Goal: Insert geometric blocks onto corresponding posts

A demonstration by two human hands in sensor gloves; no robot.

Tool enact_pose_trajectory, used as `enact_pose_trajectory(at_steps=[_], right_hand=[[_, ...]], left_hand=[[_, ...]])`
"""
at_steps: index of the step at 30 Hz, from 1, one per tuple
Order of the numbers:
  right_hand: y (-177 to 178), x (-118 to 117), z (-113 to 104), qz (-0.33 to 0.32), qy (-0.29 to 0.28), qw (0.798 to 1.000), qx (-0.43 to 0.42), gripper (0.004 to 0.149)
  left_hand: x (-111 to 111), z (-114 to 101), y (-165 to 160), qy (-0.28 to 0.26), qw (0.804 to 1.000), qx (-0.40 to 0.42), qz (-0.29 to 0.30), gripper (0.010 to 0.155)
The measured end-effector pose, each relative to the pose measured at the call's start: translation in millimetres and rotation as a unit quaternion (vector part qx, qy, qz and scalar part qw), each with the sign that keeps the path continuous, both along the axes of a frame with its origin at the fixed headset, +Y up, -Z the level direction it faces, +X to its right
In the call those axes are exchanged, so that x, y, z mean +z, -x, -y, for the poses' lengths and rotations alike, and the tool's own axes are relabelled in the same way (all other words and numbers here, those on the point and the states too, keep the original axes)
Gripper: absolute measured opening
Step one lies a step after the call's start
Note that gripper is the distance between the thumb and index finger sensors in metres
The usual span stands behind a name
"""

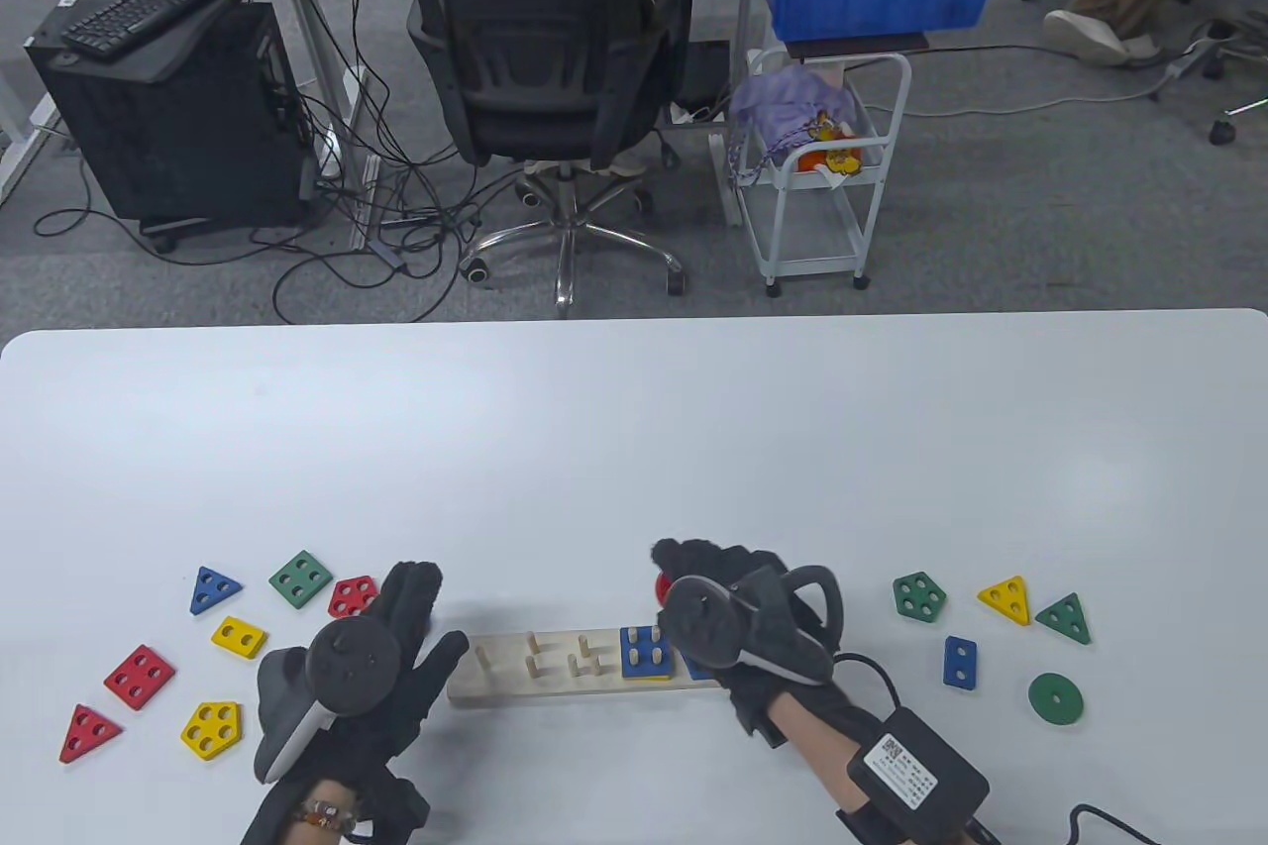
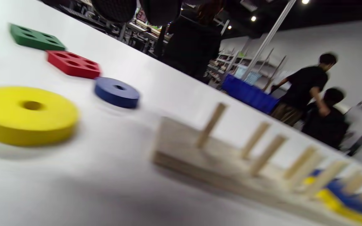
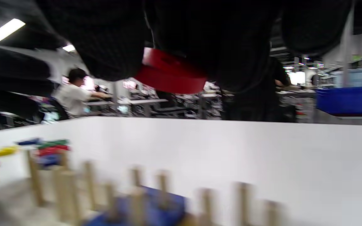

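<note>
White table [image 1: 634, 429]; right hand [image 1: 738, 612] grips red block [image 3: 168, 73]

A white table [image 1: 634, 429] is carrying a wooden peg board [image 1: 555, 667] and coloured geometric blocks [image 1: 140, 676] scattered on either side.

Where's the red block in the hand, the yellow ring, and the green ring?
Red block [image 3: 168, 73]: right wrist view, its front edge under the right hand's fingers.
Yellow ring [image 2: 27, 114]: left wrist view, its top face.
Green ring [image 1: 1055, 697]: table view, its top face.
</note>
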State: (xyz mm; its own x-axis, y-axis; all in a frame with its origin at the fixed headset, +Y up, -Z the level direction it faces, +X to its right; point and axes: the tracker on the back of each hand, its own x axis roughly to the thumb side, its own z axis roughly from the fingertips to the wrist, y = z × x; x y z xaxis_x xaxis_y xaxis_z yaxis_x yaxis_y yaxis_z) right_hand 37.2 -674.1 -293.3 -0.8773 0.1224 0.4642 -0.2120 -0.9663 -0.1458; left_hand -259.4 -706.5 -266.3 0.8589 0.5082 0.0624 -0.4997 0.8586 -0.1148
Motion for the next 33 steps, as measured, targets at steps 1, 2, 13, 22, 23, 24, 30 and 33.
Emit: enact_pose_trajectory(at_steps=[1, 2, 13, 22, 23, 24, 30, 33], right_hand=[[15, 12, -2, -0.033, -0.013, 0.999, -0.023, 0.063], [20, 15, -3, -0.041, -0.018, 0.998, -0.032, 0.063], [77, 48, -9, -0.136, -0.065, 0.978, -0.144, 0.070], [78, 54, -16, -0.139, -0.069, 0.983, -0.102, 0.072], [74, 54, -14, -0.136, -0.064, 0.984, -0.097, 0.075], [71, 53, -13, -0.134, -0.061, 0.985, -0.095, 0.075], [13, 40, 5, -0.059, 0.001, 0.998, -0.015, 0.075], [-32, 35, 18, -0.006, 0.007, 0.998, 0.069, 0.073]], left_hand=[[2, -2, -4, -0.001, 0.999, 0.039, 0.013, 0.070], [3, -3, -7, 0.001, 0.997, 0.068, 0.024, 0.069], [0, 22, -31, 0.160, 0.899, 0.362, 0.185, 0.077], [1, 19, -28, 0.138, 0.888, 0.425, 0.111, 0.076], [0, 17, -25, 0.124, 0.898, 0.409, 0.107, 0.075], [-1, 14, -21, 0.110, 0.906, 0.397, 0.098, 0.075], [-6, 4, 13, 0.027, 0.961, 0.273, 0.013, 0.075], [-9, 6, 22, 0.030, 0.967, 0.253, -0.027, 0.074]])
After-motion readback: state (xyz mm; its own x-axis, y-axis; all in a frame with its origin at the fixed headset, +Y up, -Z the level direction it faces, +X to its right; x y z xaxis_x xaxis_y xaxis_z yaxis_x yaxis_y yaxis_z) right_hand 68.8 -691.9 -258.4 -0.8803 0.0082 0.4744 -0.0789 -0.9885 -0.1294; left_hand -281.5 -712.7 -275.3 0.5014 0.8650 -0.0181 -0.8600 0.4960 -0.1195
